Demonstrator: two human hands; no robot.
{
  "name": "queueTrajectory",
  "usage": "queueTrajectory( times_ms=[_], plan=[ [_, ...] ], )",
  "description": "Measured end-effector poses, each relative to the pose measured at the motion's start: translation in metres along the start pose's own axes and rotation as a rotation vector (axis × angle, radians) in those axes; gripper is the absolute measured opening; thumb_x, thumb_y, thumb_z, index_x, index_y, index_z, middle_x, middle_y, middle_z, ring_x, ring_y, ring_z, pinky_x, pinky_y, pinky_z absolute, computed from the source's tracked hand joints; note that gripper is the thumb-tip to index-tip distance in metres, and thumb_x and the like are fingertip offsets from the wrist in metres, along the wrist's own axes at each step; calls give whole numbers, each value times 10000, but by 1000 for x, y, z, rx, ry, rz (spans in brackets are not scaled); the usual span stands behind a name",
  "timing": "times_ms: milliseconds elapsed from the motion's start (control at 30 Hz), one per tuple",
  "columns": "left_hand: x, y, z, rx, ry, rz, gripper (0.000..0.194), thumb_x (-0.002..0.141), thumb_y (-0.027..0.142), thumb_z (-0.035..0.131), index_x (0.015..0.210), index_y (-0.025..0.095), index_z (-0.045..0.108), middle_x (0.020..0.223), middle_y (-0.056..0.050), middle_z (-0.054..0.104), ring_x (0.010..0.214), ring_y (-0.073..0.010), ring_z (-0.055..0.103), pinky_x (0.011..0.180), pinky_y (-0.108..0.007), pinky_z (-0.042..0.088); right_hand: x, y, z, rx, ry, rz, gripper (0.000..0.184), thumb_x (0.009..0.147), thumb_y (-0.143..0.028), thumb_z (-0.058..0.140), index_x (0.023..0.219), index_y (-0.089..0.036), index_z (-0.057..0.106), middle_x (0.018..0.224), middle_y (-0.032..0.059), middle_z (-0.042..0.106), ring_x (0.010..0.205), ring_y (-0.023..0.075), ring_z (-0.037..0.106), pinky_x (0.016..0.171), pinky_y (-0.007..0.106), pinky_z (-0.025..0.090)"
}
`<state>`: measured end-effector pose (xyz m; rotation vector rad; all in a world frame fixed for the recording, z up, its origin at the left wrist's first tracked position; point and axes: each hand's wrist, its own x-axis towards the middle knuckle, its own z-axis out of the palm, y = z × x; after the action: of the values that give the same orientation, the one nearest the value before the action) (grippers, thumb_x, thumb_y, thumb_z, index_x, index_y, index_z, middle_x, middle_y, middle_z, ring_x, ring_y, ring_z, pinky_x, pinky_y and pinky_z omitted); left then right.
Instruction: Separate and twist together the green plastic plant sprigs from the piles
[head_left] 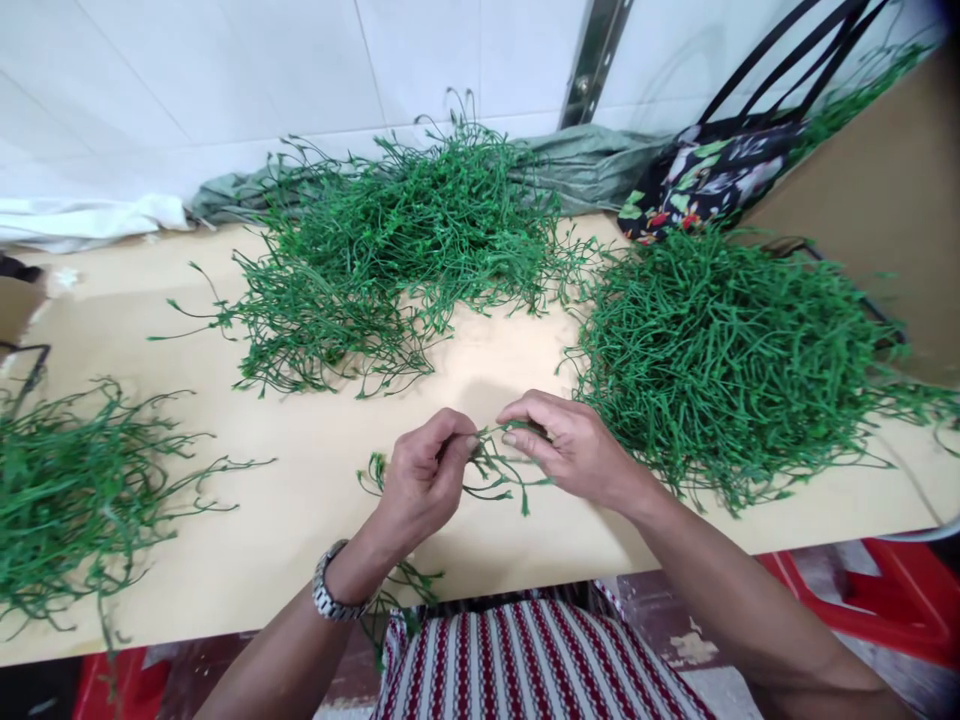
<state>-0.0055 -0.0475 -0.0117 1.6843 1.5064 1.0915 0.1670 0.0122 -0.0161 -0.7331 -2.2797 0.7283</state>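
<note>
Pinched in my left hand is a small bunch of thin green plastic-looking plant stems with branching tips. Its loose ends stick out on both sides of the fist. My right hand is closed, thumb against fingers, on a stem of the same kind. The two hands face each other with a short gap, just above the table near its front edge. More stems hang below my left wrist, over the edge. What lies inside the left palm is hidden.
Heaps of similar stems lie at the back, right and left. A cardboard box and a floral bag stand back right. Cloth lines the wall. Red stools sit below table level.
</note>
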Motion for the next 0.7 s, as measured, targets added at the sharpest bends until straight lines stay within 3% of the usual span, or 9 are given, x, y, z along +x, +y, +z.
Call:
queueTrajectory(
  times_ms=[200, 333, 467, 567, 700],
  plan=[
    [-3, 5, -9, 144, -73, 84, 153, 797, 118, 444, 667, 166, 508, 515, 48, 409, 456, -63, 360, 462, -189, 303, -8, 9, -10, -266, -133, -99, 153, 861, -200, 460, 849, -145, 603, 759, 37, 628, 649, 120, 571, 588, 231, 439],
    [-8, 4, -23, 79, 24, 36, 132, 781, 128, 467, 671, 167, 530, 525, 39, 445, 449, -64, 366, 437, -188, 295, -14, 13, -42, -231, 24, -43, 135, 841, -161, 480, 802, -175, 608, 720, 11, 631, 615, 99, 568, 564, 207, 441],
    [-1, 3, -18, -33, -90, -1, 117, 766, 135, 497, 667, 158, 555, 552, 25, 472, 499, -77, 418, 485, -199, 344, -8, 9, -64, -196, -21, 27, 96, 824, -181, 516, 840, -172, 610, 745, 16, 627, 660, 105, 575, 615, 212, 442],
    [8, 2, -8, -178, -72, -52, 87, 746, 148, 537, 669, 150, 576, 625, 0, 501, 577, -95, 462, 549, -219, 385, 0, 7, -56, -108, 4, 174, 101, 816, -209, 524, 851, -167, 608, 722, 12, 605, 623, 102, 540, 574, 212, 410],
    [14, 3, 0, -324, -92, -159, 39, 735, 158, 557, 706, 144, 579, 638, 1, 498, 541, -83, 448, 501, -211, 372, 7, 5, -24, 277, -50, 336, 182, 795, -311, 554, 876, -154, 600, 755, 16, 578, 615, 91, 499, 537, 198, 377]
  ],
)
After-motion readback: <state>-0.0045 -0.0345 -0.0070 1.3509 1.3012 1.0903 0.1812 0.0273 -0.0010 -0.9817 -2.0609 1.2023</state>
